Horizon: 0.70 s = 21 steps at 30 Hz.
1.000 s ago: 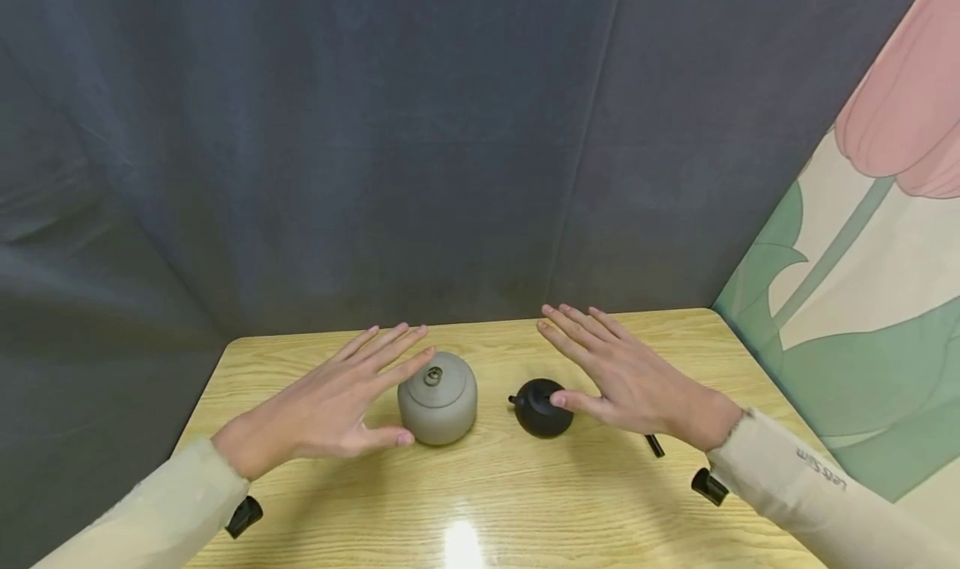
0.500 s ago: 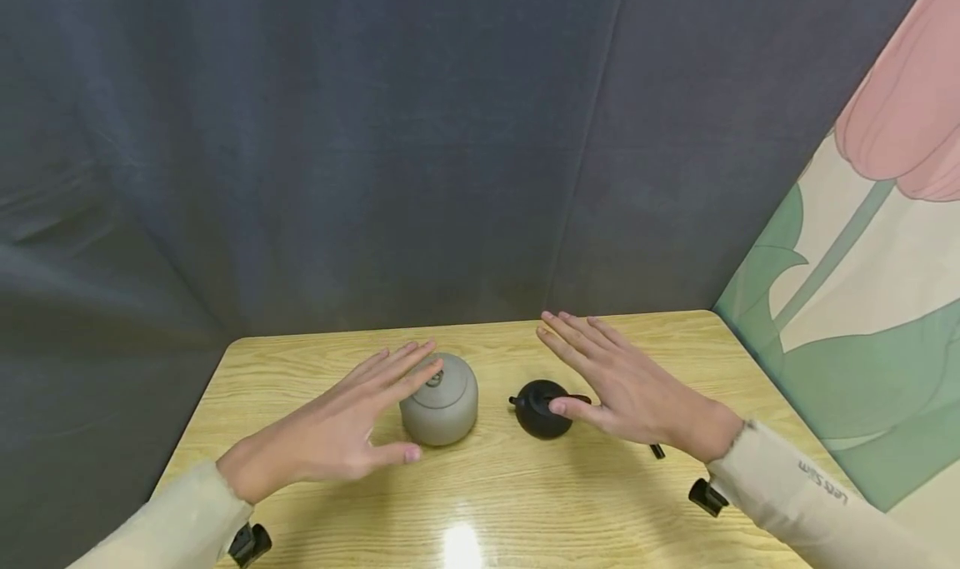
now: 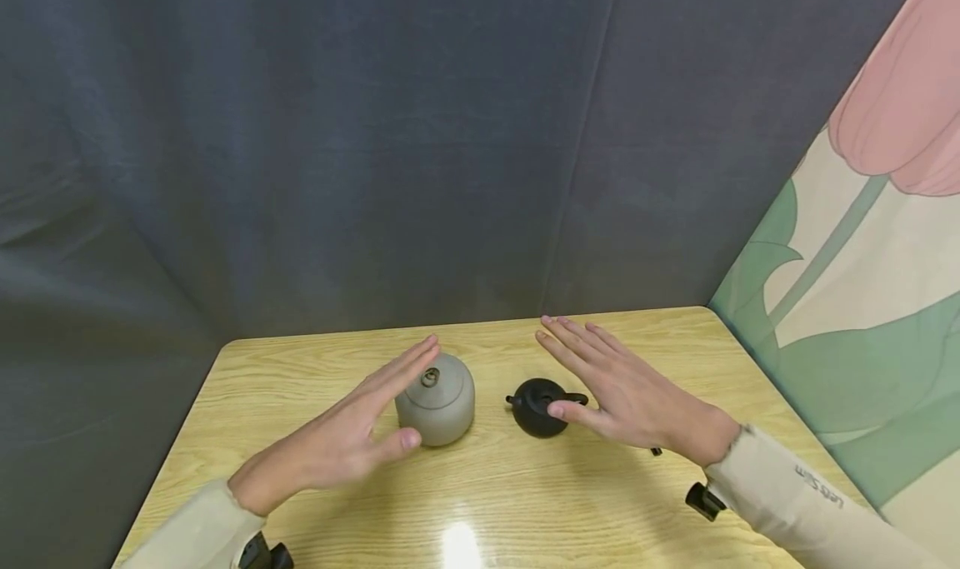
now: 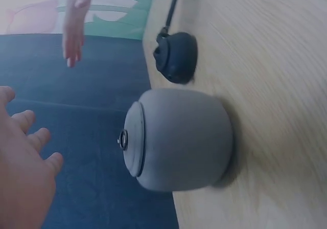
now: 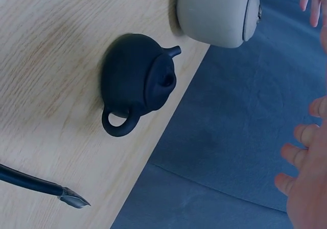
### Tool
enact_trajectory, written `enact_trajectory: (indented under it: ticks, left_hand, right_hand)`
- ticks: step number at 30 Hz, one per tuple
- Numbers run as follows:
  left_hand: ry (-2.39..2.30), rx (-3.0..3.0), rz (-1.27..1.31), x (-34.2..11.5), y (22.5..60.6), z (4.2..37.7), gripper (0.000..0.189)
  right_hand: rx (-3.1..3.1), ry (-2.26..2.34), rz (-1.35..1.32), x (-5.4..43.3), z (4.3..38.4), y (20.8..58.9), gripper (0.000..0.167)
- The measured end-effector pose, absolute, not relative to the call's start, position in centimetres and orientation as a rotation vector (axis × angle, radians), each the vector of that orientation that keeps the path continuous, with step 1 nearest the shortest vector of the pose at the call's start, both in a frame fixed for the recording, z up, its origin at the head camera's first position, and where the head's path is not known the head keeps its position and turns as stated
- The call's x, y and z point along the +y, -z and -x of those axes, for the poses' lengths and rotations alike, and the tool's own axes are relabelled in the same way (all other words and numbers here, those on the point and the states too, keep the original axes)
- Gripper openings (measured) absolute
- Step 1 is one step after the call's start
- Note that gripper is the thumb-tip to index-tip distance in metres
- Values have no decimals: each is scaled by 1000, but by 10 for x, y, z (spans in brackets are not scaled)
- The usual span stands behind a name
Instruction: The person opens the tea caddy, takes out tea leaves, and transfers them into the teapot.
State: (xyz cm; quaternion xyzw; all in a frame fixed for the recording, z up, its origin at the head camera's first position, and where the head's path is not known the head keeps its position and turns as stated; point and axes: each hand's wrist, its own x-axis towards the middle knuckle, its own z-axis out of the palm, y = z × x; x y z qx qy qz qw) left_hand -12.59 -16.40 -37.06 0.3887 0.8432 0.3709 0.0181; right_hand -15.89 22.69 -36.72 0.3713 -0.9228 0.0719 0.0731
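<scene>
A grey lidded jar (image 3: 446, 406) with a small ring on its lid stands upright on the wooden table. To its right sits a small black teapot (image 3: 531, 419), spout toward the jar and loop handle toward the right. My left hand (image 3: 348, 436) hovers beside the jar, fingers extended and overlapping its left side in the head view; the left wrist view shows the fingertips apart from the lid. Above the teapot my right hand (image 3: 618, 390) is held with fingers straight, its thumb overlapping the pot in the head view. Neither hand holds anything.
A slim dark tool (image 5: 36, 180) with a flat, pointed tip lies on the table (image 5: 61, 111) beyond the teapot's handle, mostly hidden by the right hand in the head view. Behind the table hangs a dark curtain (image 3: 390, 152). A flower-patterned panel (image 3: 862, 302) borders the right side.
My left hand has shifted a little right and toward me, turning so its fingers look closer together. The right hand has stayed almost still. Jar and teapot keep their places.
</scene>
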Motion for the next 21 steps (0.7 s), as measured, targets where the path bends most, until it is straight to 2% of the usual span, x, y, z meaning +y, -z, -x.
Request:
enact_trajectory:
  ticks: [14, 21]
  left_hand:
    - [-1631, 2340, -1092, -163, 389, 124, 68]
    - [-1752, 2242, -1104, -152, 405, 120, 71]
  right_hand:
    - [-2771, -276, -1059, 233, 157, 374, 89]
    - [-2759, -337, -1039, 235, 157, 385, 93]
